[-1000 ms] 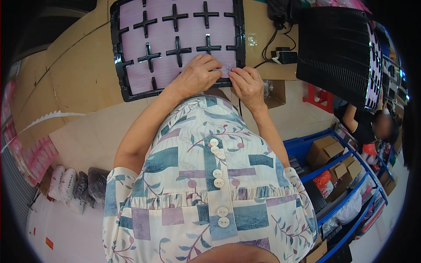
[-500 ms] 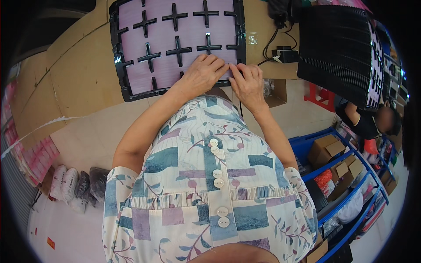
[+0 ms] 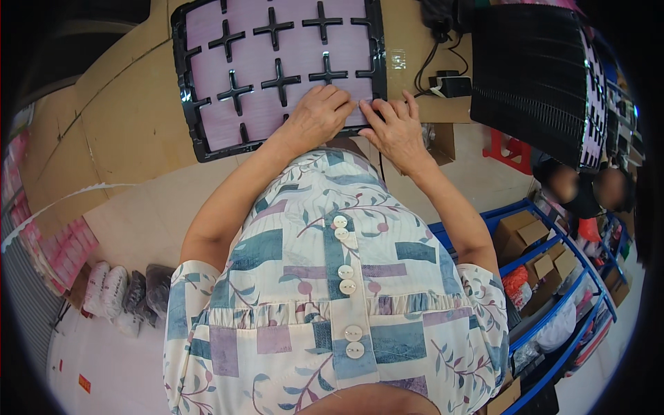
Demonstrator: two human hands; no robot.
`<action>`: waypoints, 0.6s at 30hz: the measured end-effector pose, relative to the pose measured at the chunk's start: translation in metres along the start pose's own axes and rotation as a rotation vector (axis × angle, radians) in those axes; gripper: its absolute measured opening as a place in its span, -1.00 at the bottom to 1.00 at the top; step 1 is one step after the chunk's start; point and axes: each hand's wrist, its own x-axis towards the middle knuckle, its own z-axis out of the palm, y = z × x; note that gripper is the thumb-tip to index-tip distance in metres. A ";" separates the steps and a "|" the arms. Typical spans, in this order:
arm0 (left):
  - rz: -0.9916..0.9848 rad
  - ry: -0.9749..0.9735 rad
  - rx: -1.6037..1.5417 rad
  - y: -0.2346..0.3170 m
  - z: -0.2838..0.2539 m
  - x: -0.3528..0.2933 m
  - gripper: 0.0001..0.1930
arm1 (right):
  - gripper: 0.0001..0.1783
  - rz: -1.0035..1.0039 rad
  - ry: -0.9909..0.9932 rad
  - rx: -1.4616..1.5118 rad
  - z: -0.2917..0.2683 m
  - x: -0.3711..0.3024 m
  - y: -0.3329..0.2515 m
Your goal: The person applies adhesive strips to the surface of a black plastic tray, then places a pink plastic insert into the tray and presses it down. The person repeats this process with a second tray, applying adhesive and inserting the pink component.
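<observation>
A black plastic tray (image 3: 182, 71) with raised cross-shaped ribs lies on the cardboard-covered table at the top. Pale lilac sheet material (image 3: 207, 61) shows between its ribs. My left hand (image 3: 317, 119) rests over the tray's near right part, fingers bent and pressed together. Whatever its fingertips hold, if anything, is hidden. At the near right corner is my right hand (image 3: 400, 133), its index fingertip close to my left fingertips. Its thumb is apart from the index finger, and the other fingers are spread and partly raised over the tray's right rim.
Brown cardboard (image 3: 124, 90) covers the table. A tall stack of black trays (image 3: 532, 76) stands at the right, near a black adapter (image 3: 453, 86) with cables. Below it are a red stool (image 3: 508, 151) and a blue shelf rack (image 3: 536, 252) with boxes. White bags (image 3: 104, 290) lie at lower left.
My right hand has opened a little, its outer fingers lifting and its forearm swinging right. My left hand has barely moved. The people at the far right have shifted.
</observation>
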 end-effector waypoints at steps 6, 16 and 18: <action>-0.003 0.064 -0.028 0.001 -0.015 -0.005 -0.79 | -0.49 -0.050 0.090 0.060 -0.002 -0.005 0.006; 0.042 -0.058 0.083 0.008 -0.013 -0.018 -0.73 | -0.51 -0.018 0.074 -0.003 0.005 0.000 0.000; 0.052 -0.060 0.099 0.007 -0.013 -0.018 -0.73 | -0.57 0.000 0.092 0.032 0.007 0.001 0.002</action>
